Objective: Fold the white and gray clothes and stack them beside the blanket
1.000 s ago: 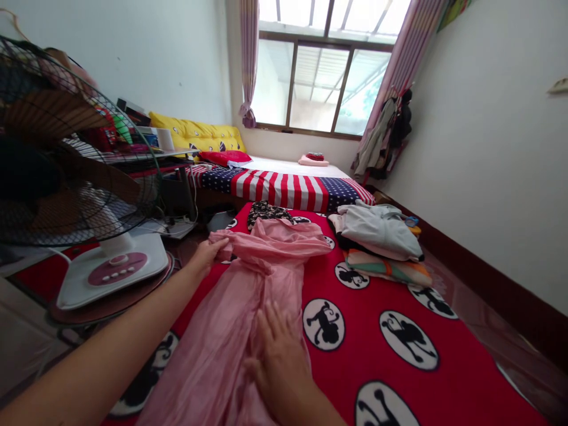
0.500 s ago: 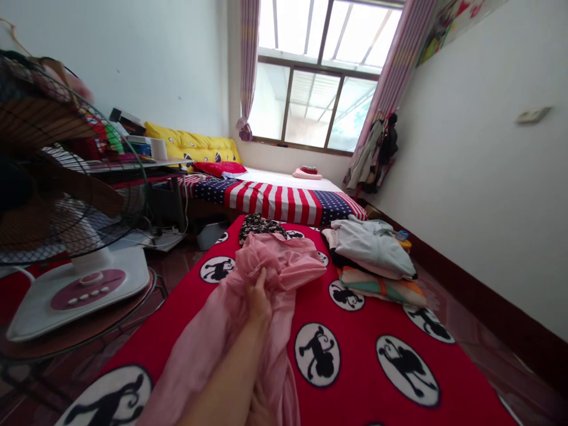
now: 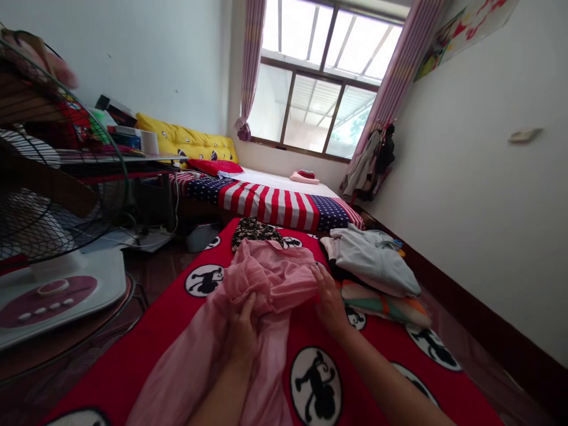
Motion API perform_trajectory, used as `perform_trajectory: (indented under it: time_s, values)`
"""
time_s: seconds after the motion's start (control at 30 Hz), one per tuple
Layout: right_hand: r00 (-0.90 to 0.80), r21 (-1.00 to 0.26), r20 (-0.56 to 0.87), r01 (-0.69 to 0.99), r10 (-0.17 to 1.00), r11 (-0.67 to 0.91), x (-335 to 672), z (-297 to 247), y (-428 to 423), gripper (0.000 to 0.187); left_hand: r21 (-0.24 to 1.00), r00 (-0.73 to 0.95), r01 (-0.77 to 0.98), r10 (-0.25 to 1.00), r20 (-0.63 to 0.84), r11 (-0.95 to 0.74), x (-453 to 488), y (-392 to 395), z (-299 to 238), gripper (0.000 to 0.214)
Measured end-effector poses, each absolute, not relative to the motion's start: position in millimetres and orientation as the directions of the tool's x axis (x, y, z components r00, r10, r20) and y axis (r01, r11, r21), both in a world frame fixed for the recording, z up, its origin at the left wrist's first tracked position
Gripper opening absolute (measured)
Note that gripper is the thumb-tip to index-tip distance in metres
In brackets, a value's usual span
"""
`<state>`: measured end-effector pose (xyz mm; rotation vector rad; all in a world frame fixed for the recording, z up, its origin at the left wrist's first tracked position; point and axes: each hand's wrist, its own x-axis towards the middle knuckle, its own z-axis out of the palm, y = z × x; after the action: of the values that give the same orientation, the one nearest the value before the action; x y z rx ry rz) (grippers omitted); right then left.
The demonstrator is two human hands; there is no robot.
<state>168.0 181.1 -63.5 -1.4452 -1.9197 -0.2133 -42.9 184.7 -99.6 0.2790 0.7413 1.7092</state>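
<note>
A thin, slightly shiny pink garment (image 3: 284, 266) lies bunched at its far end on the red blanket (image 3: 266, 408), its long part trailing towards me. My left hand (image 3: 243, 331) grips the bunched fabric, thumb on top and the other fingers hidden in the folds. At the garment's right edge, my right hand (image 3: 329, 302) touches the cloth with its fingers stretched out. Just beyond the pink cloth is a black floral cloth (image 3: 255, 232). To the right sits a pile with a light grey garment (image 3: 373, 257) on top and a striped, multicoloured cloth (image 3: 386, 305) beneath.
An electric fan (image 3: 57, 296) stands on a round stool at the left, near a cluttered desk (image 3: 146, 158). Beyond the blanket is a bed with a stars-and-stripes cover (image 3: 275, 204). Clothes (image 3: 370, 157) hang by the window's right curtain.
My right hand has come up from low beside the left forearm to the garment's right edge. My left hand keeps its grip on the bunched cloth. The view has shifted slightly.
</note>
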Motion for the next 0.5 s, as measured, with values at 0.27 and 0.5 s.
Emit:
perform_trajectory:
  time_s: [0.27,0.5]
  values:
    - [-0.206,-0.646,0.276,0.683,0.939,0.339,195.4,-44.4,232.9,0.031,0.419,-0.221,-0.901,0.951,-0.215,-0.114,-55.2,180.1,-77.1,0.022]
    - [0.047,-0.726,0.137,0.685,0.99,0.068,195.9,-43.1,274.1,0.023,0.308,-0.208,-0.945,0.924,-0.321,-0.106,-69.3,182.8,-70.7,0.008]
